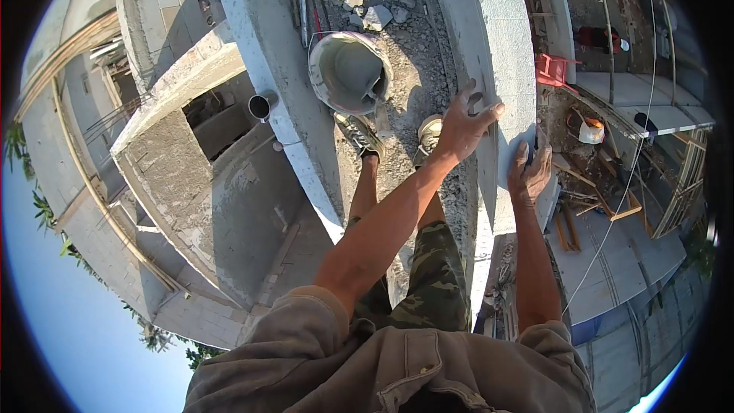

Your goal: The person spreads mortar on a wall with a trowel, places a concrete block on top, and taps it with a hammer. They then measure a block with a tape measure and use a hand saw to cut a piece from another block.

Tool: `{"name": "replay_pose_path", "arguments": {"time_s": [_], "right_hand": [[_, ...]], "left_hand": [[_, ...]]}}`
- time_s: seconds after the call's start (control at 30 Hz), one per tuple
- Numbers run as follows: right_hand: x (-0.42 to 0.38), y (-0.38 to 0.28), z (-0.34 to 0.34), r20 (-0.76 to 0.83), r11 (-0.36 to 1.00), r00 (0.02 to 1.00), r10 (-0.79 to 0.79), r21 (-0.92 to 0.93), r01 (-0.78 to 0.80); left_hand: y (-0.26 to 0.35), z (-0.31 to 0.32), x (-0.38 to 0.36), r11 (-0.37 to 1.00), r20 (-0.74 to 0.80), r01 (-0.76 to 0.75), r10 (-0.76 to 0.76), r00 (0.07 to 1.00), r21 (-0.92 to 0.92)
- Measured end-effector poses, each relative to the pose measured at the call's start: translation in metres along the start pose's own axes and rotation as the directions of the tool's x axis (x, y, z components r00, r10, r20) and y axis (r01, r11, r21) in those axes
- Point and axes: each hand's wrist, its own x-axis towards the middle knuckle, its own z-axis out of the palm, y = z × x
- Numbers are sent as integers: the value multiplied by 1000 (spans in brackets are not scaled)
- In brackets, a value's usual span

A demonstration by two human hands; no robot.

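A wall of pale, light-coloured blocks (pixel 506 38) runs up the view at my right side. My left hand (pixel 465 124) is at its inner edge, fingers apart and thumb stretched toward the top; whether it touches is hard to tell. On the outer side, my right hand (pixel 529 173) rests with spread fingers against the block edge. Nothing shows in either palm. A bucket (pixel 319 80) of wet grey mortar (pixel 352 65) stands just in front of my feet, apart from both hands. A tool-like piece, not clearly made out, leans at its right rim.
A metal cup (pixel 260 107) sits on the left block wall (pixel 284 118). Rubble (pixel 376 18) and long rods (pixel 303 0) lie beyond the bucket. Right of the wall is a drop to a lower level with a red plastic chair (pixel 552 69), timber (pixel 567 231) and another person (pixel 600 38).
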Motion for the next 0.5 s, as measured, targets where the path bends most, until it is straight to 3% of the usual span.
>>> {"name": "replay_pose_path", "arguments": {"time_s": [0.03, 0.1, 0.13, 0.17, 0.2, 0.23, 0.27, 0.33, 0.4, 0.47, 0.5], "right_hand": [[1, -1, 0, -10, 1000, 1000, -25, -5, 25], [-1, 4, 1, 3, 999, 999, -45, 28, 45], [-2, 4, 2, -6, 998, 998, -59, 32, 59], [-2, 3, 2, 17, 1000, 1000, -23, 4, 23], [-3, 2, 2, 40, 1000, 999, 13, -26, -12], [-3, 5, 2, 34, 1000, 999, -3, -23, 3], [-3, 9, 2, 13, 996, 999, -48, -73, 48], [3, -7, -1, -18, 986, 993, -113, -124, 110], [18, -50, -13, -205, 974, 965, -164, -190, 125], [23, -95, -17, -222, 988, 970, -103, -136, 74], [23, -119, -14, -176, 998, 983, -55, 21, 59]], "left_hand": [[3, -4, -13, 991, 18, 129, -129, 992, -42], [-17, -28, -42, 946, 145, 222, -191, 971, -237], [-51, -47, -53, 934, 213, 248, -196, 957, -257], [-67, -65, -71, 930, 185, 287, -248, 951, -231], [-90, -79, -92, 963, 50, 100, -91, 995, -250], [-80, -107, -114, 983, 33, -27, 21, 999, 183], [-47, -134, -131, 878, -2, 91, -102, 995, 471], [-45, -179, -163, 823, -121, 238, -206, 971, 515], [-35, -216, -182, 861, -255, 258, -157, 954, 438], [2, -243, -186, 848, -387, 336, -173, 906, 409], [1, -258, -187, 869, -420, 315, -140, 897, 382]]}}
